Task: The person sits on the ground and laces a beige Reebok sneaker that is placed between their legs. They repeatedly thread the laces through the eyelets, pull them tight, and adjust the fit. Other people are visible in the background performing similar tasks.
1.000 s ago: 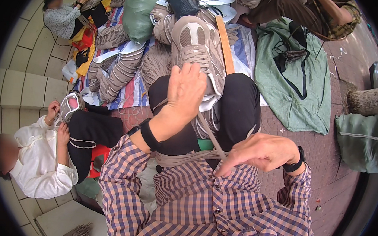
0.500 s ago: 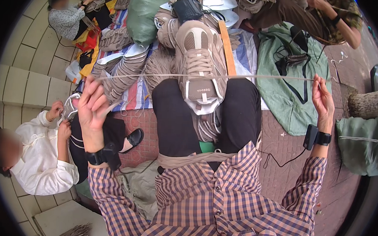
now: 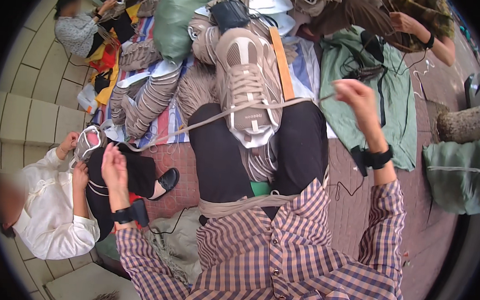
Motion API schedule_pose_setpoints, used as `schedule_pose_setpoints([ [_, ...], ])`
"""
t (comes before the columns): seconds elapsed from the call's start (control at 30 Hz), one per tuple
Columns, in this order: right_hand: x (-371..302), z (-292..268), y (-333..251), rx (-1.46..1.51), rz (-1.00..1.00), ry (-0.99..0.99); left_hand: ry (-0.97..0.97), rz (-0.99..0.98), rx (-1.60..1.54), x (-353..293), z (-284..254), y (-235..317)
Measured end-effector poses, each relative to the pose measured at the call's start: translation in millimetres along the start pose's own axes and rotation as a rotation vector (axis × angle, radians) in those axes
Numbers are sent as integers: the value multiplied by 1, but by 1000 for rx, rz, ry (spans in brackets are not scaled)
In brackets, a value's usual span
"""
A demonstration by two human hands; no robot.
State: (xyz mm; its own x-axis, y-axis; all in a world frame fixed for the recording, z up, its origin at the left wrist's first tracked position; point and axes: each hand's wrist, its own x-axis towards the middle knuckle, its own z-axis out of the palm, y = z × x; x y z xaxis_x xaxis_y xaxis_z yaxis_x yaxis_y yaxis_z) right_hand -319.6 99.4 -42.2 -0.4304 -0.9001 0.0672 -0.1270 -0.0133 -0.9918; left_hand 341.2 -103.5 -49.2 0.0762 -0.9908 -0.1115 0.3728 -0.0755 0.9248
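Observation:
A beige and grey sneaker (image 3: 245, 88) rests between my knees, toe pointing away from me and crossed rows of lacing down its front. Across its tongue end runs a long, pale shoelace (image 3: 198, 124), slack and sloping up to the right. To the left, my left hand (image 3: 115, 168) is raised with the lace at its closed fingertips. My right hand (image 3: 357, 104), slightly blurred, pinches the other stretch of lace above the green sheet. Under the sneaker, more striped shoe parts (image 3: 261, 159) show between my thighs.
A wooden strip (image 3: 282, 62) lies beside the sneaker. Stacked shoe uppers (image 3: 153, 94) and a green sack (image 3: 180, 24) cover the striped sheet. One person (image 3: 55, 205) works on a shoe at left; others sit farther back. A green sheet (image 3: 393, 125) spreads at right.
The lace was pulled taut above the sneaker and now hangs slack across it. My right hand has moved inward to the left; my left hand has dropped lower, toward me.

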Motion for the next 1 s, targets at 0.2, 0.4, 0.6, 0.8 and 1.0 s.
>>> schedule_pose_setpoints([
  [0.2,-27,98,-35,-316,-158,-217,-493,226,792,-103,223,-69],
  [0.4,-5,115,-23,-271,-87,-140,-550,13,559,-117,276,-103],
  [0.6,-9,113,-39,-582,-309,-175,-473,-4,477,-115,285,-114],
  [0.8,-2,121,-53,-819,-530,-231,-531,326,789,-98,304,-105],
  [1.0,-2,112,-26,-517,-170,-172,-759,1033,1319,-111,330,-83],
])
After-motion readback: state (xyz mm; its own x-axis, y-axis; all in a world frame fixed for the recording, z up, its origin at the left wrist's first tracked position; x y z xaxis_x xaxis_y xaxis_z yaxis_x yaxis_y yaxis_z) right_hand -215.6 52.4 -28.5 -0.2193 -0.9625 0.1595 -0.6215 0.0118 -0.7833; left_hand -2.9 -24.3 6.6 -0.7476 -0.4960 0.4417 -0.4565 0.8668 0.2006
